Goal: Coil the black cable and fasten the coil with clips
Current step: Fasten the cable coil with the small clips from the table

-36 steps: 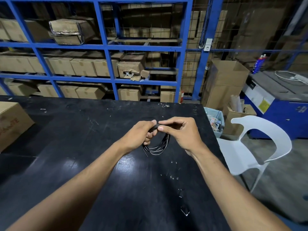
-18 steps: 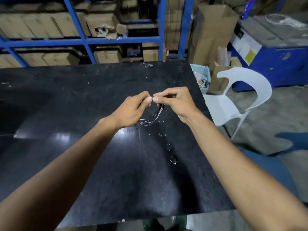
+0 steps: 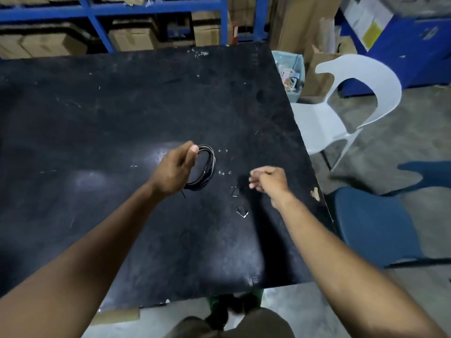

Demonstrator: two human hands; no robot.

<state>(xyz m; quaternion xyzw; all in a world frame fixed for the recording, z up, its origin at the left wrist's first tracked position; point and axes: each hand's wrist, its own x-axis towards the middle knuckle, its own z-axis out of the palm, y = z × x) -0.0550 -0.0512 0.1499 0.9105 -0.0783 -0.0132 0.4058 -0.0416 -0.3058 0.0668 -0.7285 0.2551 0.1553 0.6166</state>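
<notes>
**coilguy:** Two clips (image 3: 234,191) are left on the counter (image 3: 122,106), just beside the right hand (image 3: 269,179). Its fingers (image 3: 255,185) are loosely curled, nothing held as far as can be seen.

**benchrat:** Cable coil (image 3: 205,170) is pinched by the left hand (image 3: 174,170) fingers (image 3: 194,150), lifted off the counter. Probably best if the loops are kept bunched tight while a clip is picked up.

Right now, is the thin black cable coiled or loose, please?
Coiled: the thin black cable forms stacked loops held by the left hand.
</notes>
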